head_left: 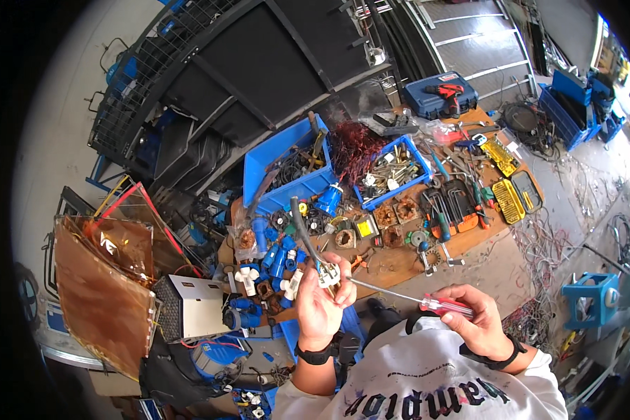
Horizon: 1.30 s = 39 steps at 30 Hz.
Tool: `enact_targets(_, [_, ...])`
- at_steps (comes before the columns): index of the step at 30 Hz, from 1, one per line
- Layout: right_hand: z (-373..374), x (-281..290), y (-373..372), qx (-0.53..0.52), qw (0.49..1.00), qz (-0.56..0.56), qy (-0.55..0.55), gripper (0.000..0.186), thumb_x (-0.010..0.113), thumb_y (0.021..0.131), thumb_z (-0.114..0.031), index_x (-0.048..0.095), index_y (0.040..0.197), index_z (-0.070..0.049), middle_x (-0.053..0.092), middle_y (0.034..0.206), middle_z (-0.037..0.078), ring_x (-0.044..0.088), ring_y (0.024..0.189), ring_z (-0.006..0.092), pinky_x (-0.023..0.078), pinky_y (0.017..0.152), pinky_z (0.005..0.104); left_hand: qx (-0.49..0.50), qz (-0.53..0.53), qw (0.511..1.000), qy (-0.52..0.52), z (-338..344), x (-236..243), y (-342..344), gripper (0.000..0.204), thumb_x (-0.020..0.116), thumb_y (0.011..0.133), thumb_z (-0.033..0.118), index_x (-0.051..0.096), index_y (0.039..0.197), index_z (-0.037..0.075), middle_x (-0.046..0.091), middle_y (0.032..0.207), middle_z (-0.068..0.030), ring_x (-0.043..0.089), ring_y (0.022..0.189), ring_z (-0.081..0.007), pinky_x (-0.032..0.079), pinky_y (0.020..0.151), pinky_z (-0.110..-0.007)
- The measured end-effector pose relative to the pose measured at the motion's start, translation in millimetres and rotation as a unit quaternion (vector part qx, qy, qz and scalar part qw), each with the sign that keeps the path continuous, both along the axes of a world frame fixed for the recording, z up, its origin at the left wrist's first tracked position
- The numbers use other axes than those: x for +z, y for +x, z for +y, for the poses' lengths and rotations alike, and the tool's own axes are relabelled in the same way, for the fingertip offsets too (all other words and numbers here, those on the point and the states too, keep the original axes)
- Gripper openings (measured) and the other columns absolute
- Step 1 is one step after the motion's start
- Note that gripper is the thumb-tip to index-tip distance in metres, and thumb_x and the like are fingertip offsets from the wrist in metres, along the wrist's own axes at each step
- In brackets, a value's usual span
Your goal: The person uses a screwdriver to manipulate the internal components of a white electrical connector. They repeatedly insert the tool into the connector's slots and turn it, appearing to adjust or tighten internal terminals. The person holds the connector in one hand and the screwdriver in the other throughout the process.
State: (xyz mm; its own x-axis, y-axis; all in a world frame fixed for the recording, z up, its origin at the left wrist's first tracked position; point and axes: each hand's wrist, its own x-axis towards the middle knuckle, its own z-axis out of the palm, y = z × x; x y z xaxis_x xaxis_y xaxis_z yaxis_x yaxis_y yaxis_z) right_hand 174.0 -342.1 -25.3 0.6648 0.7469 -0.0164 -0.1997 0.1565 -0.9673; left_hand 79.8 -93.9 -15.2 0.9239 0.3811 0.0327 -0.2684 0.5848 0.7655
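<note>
Between the fingers of my left hand [317, 316] is a small white electrical fitting [327, 274] with metal parts, possibly an opened plug. A thick dark cable [302, 227] runs up from it, with thin coloured wires where they meet. My right hand [484, 327] is wrapped round the red-and-clear handle of a screwdriver [446, 306]. Its long shaft points left, and the tip comes to my left fingertips beside the fitting. Whether the tip touches a screw is too small to tell. Both hands are raised in front of the table's near edge.
On the wooden table [399, 260] lie blue plug connectors [278, 262], copper-wound rings [345, 239] and pliers. A large blue bin [287, 164], a smaller blue tray [393, 171] of metal parts, a yellow bit set [509, 201] and a red drill [449, 96] stand farther back. A blue stool [590, 299] is at right.
</note>
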Motion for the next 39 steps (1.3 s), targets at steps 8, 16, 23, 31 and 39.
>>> enact_targets(8, [17,6,-3,0.017,0.998,-0.057,-0.009,0.029,0.067,0.088,-0.013,0.059,0.110,0.003,0.067,0.098,0.009,0.062,0.082,0.0108,0.050,0.071,0.0240,0.066,0.002,0.990,0.126,0,2,-14,0.039,0.040,0.096,0.037,0.050,0.112,0.002,0.051,0.091,-0.0115,0.042,0.056,-0.0113,0.034,0.051,-0.027])
enact_targets(16, [49,22,-22,0.013,0.987,-0.147,-0.062,0.025,0.064,0.089,-0.012,0.060,0.108,0.004,0.069,0.096,0.011,0.065,0.081,0.0119,0.052,0.070,0.0257,0.107,0.007,0.976,0.192,30,1,-36,0.040,0.044,0.095,0.037,0.050,0.110,0.000,0.051,0.089,-0.0133,0.041,0.058,-0.0112,0.034,0.052,-0.025])
enact_targets(23, [95,48,-51,0.052,0.986,-0.101,-0.122,0.028,0.062,0.091,-0.013,0.060,0.113,0.003,0.069,0.096,0.009,0.065,0.083,0.0109,0.052,0.073,0.0255,0.140,0.012,0.938,0.318,80,0,-63,0.037,0.047,0.093,0.035,0.049,0.103,-0.001,0.052,0.090,-0.0129,0.041,0.064,-0.0102,0.033,0.054,-0.023])
enact_targets(31, [149,60,-86,0.097,0.978,0.005,-0.185,0.032,0.061,0.091,-0.013,0.058,0.119,0.002,0.069,0.098,0.011,0.064,0.086,0.0111,0.051,0.076,0.0254,0.156,-0.021,0.910,0.383,143,-20,-96,0.025,0.048,0.090,0.021,0.050,0.101,-0.002,0.056,0.092,-0.0139,0.053,0.077,-0.0185,0.043,0.071,-0.031])
enact_targets(39, [187,56,-121,0.056,0.948,-0.233,-0.208,0.035,0.067,0.086,-0.008,0.058,0.118,0.005,0.068,0.097,0.016,0.069,0.085,0.0190,0.055,0.072,0.0289,0.163,-0.060,0.920,0.352,178,-45,-113,0.033,0.048,0.092,0.033,0.048,0.098,0.001,0.052,0.081,-0.0122,0.040,0.061,-0.0092,0.030,0.050,-0.022])
